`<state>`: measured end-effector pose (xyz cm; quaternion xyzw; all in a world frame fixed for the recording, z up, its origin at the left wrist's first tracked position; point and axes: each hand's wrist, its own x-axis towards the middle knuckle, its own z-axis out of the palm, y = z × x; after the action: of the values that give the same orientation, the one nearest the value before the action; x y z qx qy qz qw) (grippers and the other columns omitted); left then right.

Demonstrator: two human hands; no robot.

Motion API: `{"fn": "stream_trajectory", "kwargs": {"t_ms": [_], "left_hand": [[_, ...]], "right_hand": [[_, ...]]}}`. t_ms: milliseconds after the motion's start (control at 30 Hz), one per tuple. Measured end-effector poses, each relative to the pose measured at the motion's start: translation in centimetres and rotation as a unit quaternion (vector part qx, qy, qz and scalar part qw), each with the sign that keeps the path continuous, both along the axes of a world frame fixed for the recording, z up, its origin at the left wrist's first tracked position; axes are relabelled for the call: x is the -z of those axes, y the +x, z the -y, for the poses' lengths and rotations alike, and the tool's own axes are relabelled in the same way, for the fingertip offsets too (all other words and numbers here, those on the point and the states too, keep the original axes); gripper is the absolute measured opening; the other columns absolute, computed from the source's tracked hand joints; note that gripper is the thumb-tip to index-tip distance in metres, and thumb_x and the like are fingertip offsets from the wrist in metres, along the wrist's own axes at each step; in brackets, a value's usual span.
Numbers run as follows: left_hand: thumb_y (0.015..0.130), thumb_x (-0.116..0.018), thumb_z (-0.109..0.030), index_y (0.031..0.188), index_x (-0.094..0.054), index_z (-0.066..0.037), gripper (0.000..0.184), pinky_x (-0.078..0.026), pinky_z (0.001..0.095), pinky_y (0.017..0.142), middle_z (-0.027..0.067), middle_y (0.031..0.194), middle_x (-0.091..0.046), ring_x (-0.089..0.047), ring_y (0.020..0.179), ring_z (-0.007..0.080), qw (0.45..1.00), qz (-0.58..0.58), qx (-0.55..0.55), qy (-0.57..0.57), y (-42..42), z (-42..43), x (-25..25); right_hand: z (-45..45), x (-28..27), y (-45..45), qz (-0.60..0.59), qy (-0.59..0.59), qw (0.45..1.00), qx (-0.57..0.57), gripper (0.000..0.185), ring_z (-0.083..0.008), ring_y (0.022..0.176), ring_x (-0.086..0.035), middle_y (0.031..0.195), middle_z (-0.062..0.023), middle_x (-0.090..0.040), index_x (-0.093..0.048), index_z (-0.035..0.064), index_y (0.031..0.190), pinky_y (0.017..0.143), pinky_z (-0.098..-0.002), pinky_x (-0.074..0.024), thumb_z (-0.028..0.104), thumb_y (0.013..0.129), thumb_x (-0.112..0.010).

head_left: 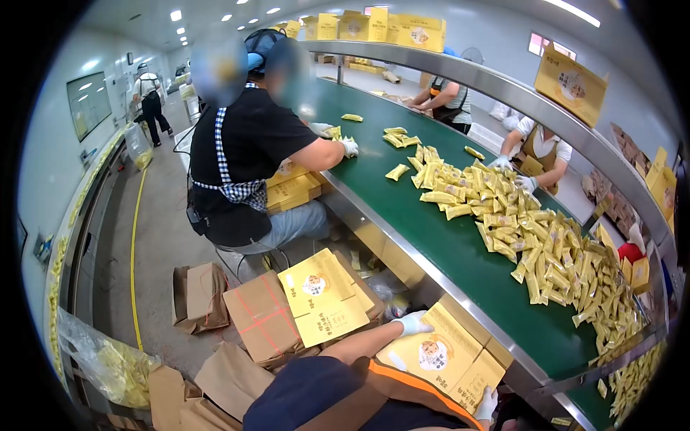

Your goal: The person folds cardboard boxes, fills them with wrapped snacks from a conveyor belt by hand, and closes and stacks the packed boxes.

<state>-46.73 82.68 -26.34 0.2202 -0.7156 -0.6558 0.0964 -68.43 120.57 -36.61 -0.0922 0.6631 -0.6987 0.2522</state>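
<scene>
A flat yellow printed carton [440, 353] lies across my lap, tilted against the conveyor's near edge. My left hand [415, 323], in a white glove, grips its upper left edge, with some fingertips out of sight. At the lower right corner my gloved right hand [487, 404] is closed on the same carton, its thumb side showing. Just left of me, more flattened yellow cartons [321, 296] rest on a brown paper-wrapped bundle [262, 316] tied with red string.
A green conveyor belt [402, 215] carries a large heap of yellow wrapped snack packets [532, 237]. A co-worker [266, 144] sits ahead on my side; others [539, 151] work across the belt. A metal shelf [460, 65] with cartons runs above. Brown paper [233, 377] covers the floor beside me.
</scene>
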Motion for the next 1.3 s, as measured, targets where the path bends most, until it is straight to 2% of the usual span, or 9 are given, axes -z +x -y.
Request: {"fn": "stream_trajectory", "kwargs": {"t_ms": [333, 467, 567, 600, 633, 700, 800, 1033, 1300], "left_hand": [[0.082, -0.07, -0.042, 0.132, -0.054, -0.002, 0.066, -0.046, 0.0357, 0.098, 0.0211, 0.123, -0.063, -0.062, 0.113, 0.0303, 0.997, 0.064, -0.045, -0.02, 0.0, -1.2, -3.7], [0.088, -0.066, -0.032, 0.135, -0.05, 0.002, 0.059, -0.044, 0.0337, 0.101, 0.0163, 0.127, -0.061, -0.059, 0.115, 0.0261, 0.963, 0.057, -0.079, -0.25, -0.1, -1.4, -3.4], [0.092, -0.06, -0.015, 0.134, -0.05, 0.002, 0.046, -0.045, 0.0318, 0.1, 0.0118, 0.127, -0.061, -0.059, 0.115, 0.0197, 0.986, -0.144, -0.028, 0.081, 1.5, -2.4, -8.3], [0.093, -0.059, -0.013, 0.132, -0.051, 0.002, 0.043, -0.046, 0.0307, 0.098, 0.01, 0.124, -0.062, -0.058, 0.113, 0.0171, 0.981, -0.17, -0.001, 0.089, 2.1, -2.6, -10.4], [0.094, -0.058, -0.011, 0.13, -0.052, 0.003, 0.039, -0.046, 0.0295, 0.096, 0.0083, 0.122, -0.062, -0.058, 0.111, 0.0144, 0.976, -0.193, 0.027, 0.096, 2.7, -2.6, -12.6], [0.095, -0.055, -0.009, 0.131, -0.051, 0.003, 0.037, -0.047, 0.0299, 0.096, 0.0075, 0.123, -0.062, -0.058, 0.111, 0.0135, 0.975, -0.192, 0.071, 0.083, 3.5, -2.0, -17.0], [0.096, -0.055, -0.01, 0.13, -0.052, 0.003, 0.036, -0.047, 0.0298, 0.094, 0.0074, 0.121, -0.062, -0.058, 0.109, 0.0137, 0.982, -0.178, 0.044, 0.046, 4.3, -1.8, -16.9], [0.096, -0.055, -0.012, 0.128, -0.053, 0.003, 0.035, -0.047, 0.0293, 0.093, 0.0069, 0.118, -0.063, -0.058, 0.107, 0.0132, 0.984, -0.175, -0.022, 0.038, 3.3, -2.5, -15.5], [0.101, -0.05, -0.029, 0.154, -0.019, -0.001, 0.068, -0.022, 0.0363, 0.119, 0.0168, 0.157, -0.027, -0.026, 0.145, 0.0237, 0.956, -0.292, 0.029, 0.002, -2.2, -5.8, -16.5]], "right_hand": [[-0.3, -6.6, 2.8, -0.038, 0.036, 0.992, -0.118, 0.06, -0.0265, 0.123, -0.051, 0.139, -0.0186, -0.049, -0.036, -0.0036, 0.144, 0.105, -0.0378, -0.0401, 0.021, 0.095, -0.06], [-0.1, -11.1, 5.0, 0.029, -0.023, 0.993, -0.114, 0.063, -0.0253, 0.124, -0.049, 0.142, -0.0174, -0.047, -0.037, -0.0023, 0.145, 0.105, -0.0382, -0.0398, 0.027, 0.095, -0.062], [0.0, -16.9, 6.0, -0.022, -0.079, 0.997, -0.008, 0.066, -0.0244, 0.125, -0.048, 0.144, -0.0166, -0.046, -0.037, -0.0013, 0.146, 0.106, -0.0385, -0.0395, 0.032, 0.095, -0.064], [-0.2, -18.6, 4.2, -0.264, 0.185, 0.946, 0.04, 0.089, -0.0289, 0.14, -0.034, 0.153, -0.0179, -0.036, -0.022, 0.0019, 0.154, 0.115, -0.0409, -0.0289, 0.042, 0.09, -0.069], [0.9, -21.0, 3.8, -0.54, 0.199, 0.801, 0.163, 0.063, -0.0344, 0.135, -0.041, 0.148, -0.0217, -0.041, -0.033, -0.003, 0.146, 0.112, -0.0424, -0.0315, 0.011, 0.091, -0.06], [1.9, -31.4, 5.9, -0.712, 0.306, 0.616, 0.136, 0.06, -0.0419, 0.141, -0.031, 0.152, -0.0221, -0.036, -0.042, -0.0013, 0.143, 0.115, -0.0498, -0.0266, 0.011, 0.087, -0.061], [3.5, -32.3, 6.5, -0.634, 0.308, 0.706, -0.066, 0.046, -0.0403, 0.122, -0.049, 0.129, -0.0215, -0.055, -0.053, -0.0025, 0.128, 0.11, -0.0482, -0.0333, 0.008, 0.084, -0.06], [4.4, -31.3, 8.1, -0.75, 0.26, 0.605, 0.056, 0.031, -0.0368, 0.108, -0.056, 0.111, -0.0183, -0.061, -0.059, -0.0016, 0.113, 0.099, -0.0482, -0.0398, 0.007, 0.083, -0.062], [8.6, -33.0, 3.1, -0.289, -0.101, 0.951, -0.038, 0.015, -0.0053, 0.045, -0.04, 0.058, 0.0024, -0.048, -0.058, 0.0035, 0.074, 0.043, -0.0222, -0.0265, 0.003, 0.089, -0.054]]}}
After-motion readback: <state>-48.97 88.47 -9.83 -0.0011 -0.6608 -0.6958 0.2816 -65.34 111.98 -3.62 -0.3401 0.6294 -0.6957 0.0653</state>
